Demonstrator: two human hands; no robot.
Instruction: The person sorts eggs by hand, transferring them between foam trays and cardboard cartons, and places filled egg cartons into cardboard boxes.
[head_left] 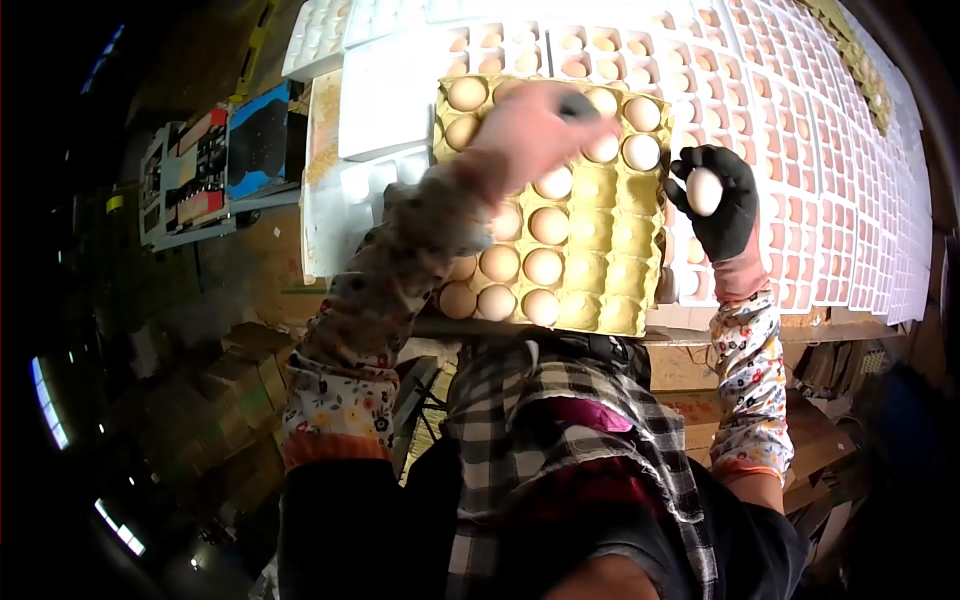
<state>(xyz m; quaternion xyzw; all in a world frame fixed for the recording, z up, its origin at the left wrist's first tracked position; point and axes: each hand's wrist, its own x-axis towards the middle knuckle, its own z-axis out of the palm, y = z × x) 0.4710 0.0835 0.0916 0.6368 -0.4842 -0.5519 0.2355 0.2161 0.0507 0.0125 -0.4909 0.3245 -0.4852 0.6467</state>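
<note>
A yellow egg tray (pixel 592 313) lies in front of me, with eggs in its left columns and upper rows and bare cups at the lower right. My left hand (pixel 545 130), blurred by motion, reaches over the upper part of this tray; its fingers are smeared and what they hold cannot be made out. Right of the tray, my right hand (pixel 722 205) wears a black glove and holds a pale egg (pixel 704 191) between its curled fingers, above white egg trays.
White compartment trays (pixel 800 165) with eggs spread across the back and right. White foam trays (pixel 385 105) sit at the left. Another yellow tray (pixel 868 70) is at the far right. The table's front edge (pixel 790 334) runs before me. Cardboard boxes (pixel 250 375) stand lower left.
</note>
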